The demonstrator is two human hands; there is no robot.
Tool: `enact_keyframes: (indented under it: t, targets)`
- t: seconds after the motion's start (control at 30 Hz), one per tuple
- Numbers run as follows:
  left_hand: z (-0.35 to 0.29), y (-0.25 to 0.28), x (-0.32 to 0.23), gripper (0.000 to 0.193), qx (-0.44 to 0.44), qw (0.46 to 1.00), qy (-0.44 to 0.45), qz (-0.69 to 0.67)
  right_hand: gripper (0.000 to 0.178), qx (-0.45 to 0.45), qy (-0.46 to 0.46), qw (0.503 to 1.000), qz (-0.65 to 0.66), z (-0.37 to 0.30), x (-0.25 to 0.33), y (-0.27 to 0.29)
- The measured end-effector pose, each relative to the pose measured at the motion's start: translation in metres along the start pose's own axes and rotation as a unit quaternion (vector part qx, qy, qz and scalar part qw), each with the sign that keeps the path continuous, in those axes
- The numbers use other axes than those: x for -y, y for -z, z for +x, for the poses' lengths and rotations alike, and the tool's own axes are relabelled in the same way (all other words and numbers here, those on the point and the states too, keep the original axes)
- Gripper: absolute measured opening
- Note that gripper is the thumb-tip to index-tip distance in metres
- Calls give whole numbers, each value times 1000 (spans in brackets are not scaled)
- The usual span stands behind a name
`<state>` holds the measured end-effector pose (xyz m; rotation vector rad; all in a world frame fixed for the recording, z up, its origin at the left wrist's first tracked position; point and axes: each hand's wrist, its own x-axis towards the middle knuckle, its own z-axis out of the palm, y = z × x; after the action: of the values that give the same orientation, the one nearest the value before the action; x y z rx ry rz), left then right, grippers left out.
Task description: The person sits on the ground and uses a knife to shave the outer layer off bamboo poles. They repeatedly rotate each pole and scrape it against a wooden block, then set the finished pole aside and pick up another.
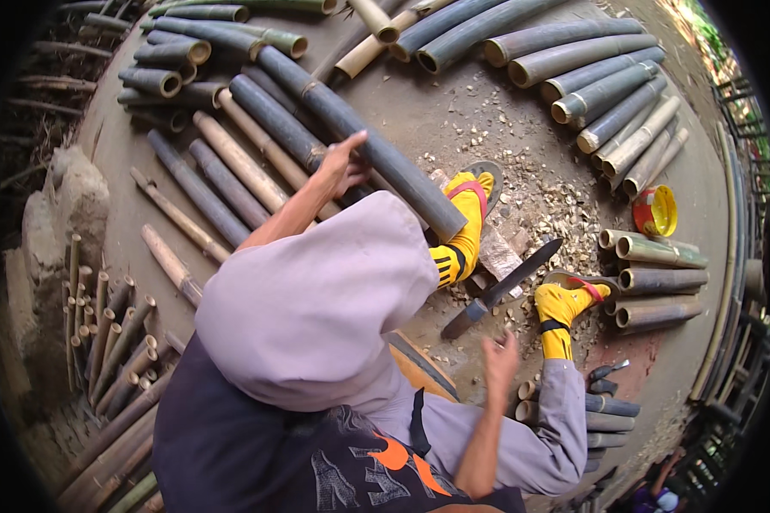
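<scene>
Left hand is stretched forward and rests on top of a long dark bamboo pole, fingers curled loosely over it, not a full grip as far as visible. The pole runs diagonally from upper left down to a wooden block near the person's feet, its cut end just beside the left foot in a yellow sock. Right hand hangs open, fingers spread, holding nothing, close to the handle of a big machete lying on the ground between both feet. Wood chips are scattered around the block. More cut bamboo sections lie fanned out around the work spot. A yellow and red container sits at right.
</scene>
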<state>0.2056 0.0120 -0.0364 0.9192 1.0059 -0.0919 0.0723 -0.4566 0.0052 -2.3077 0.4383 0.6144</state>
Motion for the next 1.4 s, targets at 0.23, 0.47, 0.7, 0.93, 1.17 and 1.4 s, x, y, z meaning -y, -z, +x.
enact_keyframes:
  t: [0.23, 0.47, 0.7, 0.93, 1.17, 1.4]
  targets:
    - [42, -47, -16, 42, -122, 965, -97, -212, 48, -106, 15, 992, 60, 36, -3, -95]
    - [-38, -129, 5, 34, 55, 922, -240, -299, 38, -86, -69, 987, 117, 38, 20, -68]
    - [-100, -156, -34, 37, 105, 876, -362, -300, 37, -120, -53, 975, 180, 8, 65, -54]
    - [-133, -169, -43, 35, 157, 870, -415, -216, 35, -181, 50, 963, 192, 6, 14, -62]
    - [-157, -163, -46, 60, 220, 867, -427, -135, 39, -148, 16, 968, 201, 5, 21, -39]
    - [-139, -175, -18, 70, 316, 833, -447, -85, 41, -173, 29, 967, 183, 9, 45, -18]
